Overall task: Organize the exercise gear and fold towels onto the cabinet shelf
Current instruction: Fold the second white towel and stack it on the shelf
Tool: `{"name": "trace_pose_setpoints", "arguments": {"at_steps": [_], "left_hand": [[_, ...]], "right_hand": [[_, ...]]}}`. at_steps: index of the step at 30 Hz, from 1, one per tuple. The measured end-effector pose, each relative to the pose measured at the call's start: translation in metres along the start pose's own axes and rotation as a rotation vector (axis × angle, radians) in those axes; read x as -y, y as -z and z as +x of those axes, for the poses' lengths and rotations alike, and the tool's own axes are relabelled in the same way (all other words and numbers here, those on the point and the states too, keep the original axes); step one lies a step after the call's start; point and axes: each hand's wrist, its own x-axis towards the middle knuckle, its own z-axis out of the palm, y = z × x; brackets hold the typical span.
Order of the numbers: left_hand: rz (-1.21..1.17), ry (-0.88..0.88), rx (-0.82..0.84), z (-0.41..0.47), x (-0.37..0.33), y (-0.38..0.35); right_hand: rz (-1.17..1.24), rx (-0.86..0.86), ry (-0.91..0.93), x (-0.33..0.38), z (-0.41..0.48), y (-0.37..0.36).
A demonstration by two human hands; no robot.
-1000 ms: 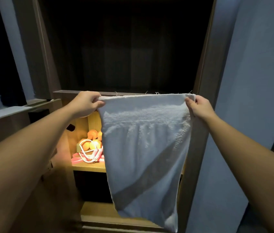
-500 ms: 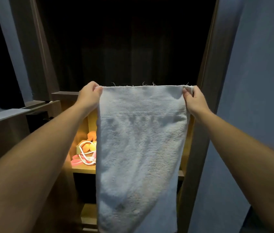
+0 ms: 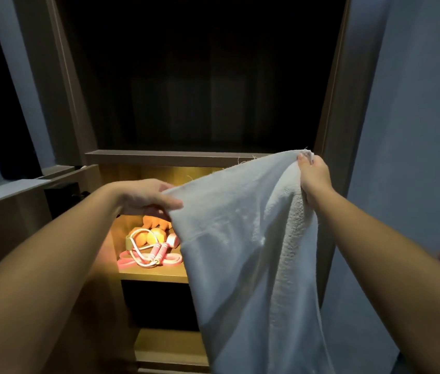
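A white towel (image 3: 243,252) hangs in front of the open cabinet, held by its top edge. My right hand (image 3: 314,176) pinches the upper right corner, raised near the cabinet's right post. My left hand (image 3: 146,197) grips the left corner lower down, thumb over the cloth, so the top edge slopes down to the left. On the lit shelf (image 3: 154,273) behind lie a pink skipping rope (image 3: 156,252), a pink band (image 3: 132,263) and orange dumbbells (image 3: 150,234), partly hidden by the towel.
The dark upper compartment (image 3: 200,90) sits above a shelf board (image 3: 164,157). A lower shelf (image 3: 170,349) shows under the lit one. An open cabinet door (image 3: 8,209) stands at the left and a grey wall (image 3: 415,130) at the right.
My left hand has dropped and moved right with its corner, so the level top edge now slopes. The right hand stayed high. The towel hangs with a fold down its right side.
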Motion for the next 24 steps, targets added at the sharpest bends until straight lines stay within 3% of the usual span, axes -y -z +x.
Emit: {"name": "trace_pose_setpoints", "arguments": {"at_steps": [2,4,9,13,18,24], "left_hand": [[0.032,0.04,-0.001,0.0,0.007,0.001],[-0.026,-0.001,-0.131,0.003,0.019,-0.004],[-0.476,-0.19,-0.673,0.033,0.039,-0.05],[-0.466,-0.139,-1.186,0.054,0.018,-0.075],[-0.248,-0.308,-1.252,0.064,-0.023,-0.08],[-0.227,-0.303,-1.35,0.051,-0.007,-0.029]], "right_hand": [[-0.018,0.024,0.02,0.0,-0.002,0.0],[-0.003,0.041,0.044,0.001,-0.002,0.003],[-0.01,0.062,0.162,0.016,-0.006,0.007],[-0.087,0.05,0.206,0.012,-0.015,0.001],[-0.097,-0.036,0.244,0.007,-0.032,-0.021],[-0.198,-0.118,0.266,-0.009,-0.024,0.003]]}}
